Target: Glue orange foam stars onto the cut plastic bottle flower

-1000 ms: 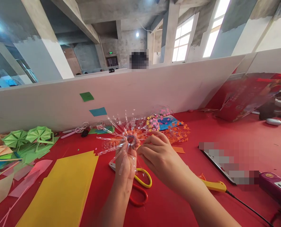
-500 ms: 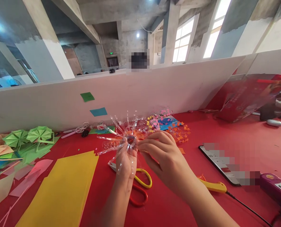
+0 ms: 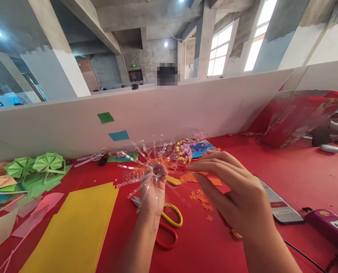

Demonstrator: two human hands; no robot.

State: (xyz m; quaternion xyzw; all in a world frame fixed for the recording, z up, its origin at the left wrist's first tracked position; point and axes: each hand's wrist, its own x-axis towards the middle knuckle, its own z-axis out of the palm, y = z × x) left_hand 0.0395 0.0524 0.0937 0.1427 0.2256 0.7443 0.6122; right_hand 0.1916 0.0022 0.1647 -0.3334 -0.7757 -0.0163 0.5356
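In the head view my left hand (image 3: 152, 195) is closed around a clear plastic piece (image 3: 157, 171), which looks like a bottle cut into strips fanning outward from a round ring. My right hand (image 3: 234, 185) is raised to the right of it, thumb and fingers apart, and I see nothing between them. Scissors (image 3: 173, 214) with one yellow and one red handle lie under my left wrist, blades partly hidden. Small orange paper stars (image 3: 204, 203) are scattered between my hands. Behind the fan, clear pieces with yellow and pink stars (image 3: 187, 149) stand near the partition.
Yellow sheets (image 3: 74, 223) and green paper umbrellas (image 3: 47, 162) are at left. To the right lie a phone (image 3: 288, 212), a purple power strip (image 3: 328, 223) and a cord. A white partition (image 3: 157, 113) bounds the red table (image 3: 308, 170); a red box (image 3: 291, 121) leans at far right.
My right hand has moved off the strips to the right, its thumb and fingers now apart. This uncovers orange stars and covers part of the phone. My left hand stays in place.
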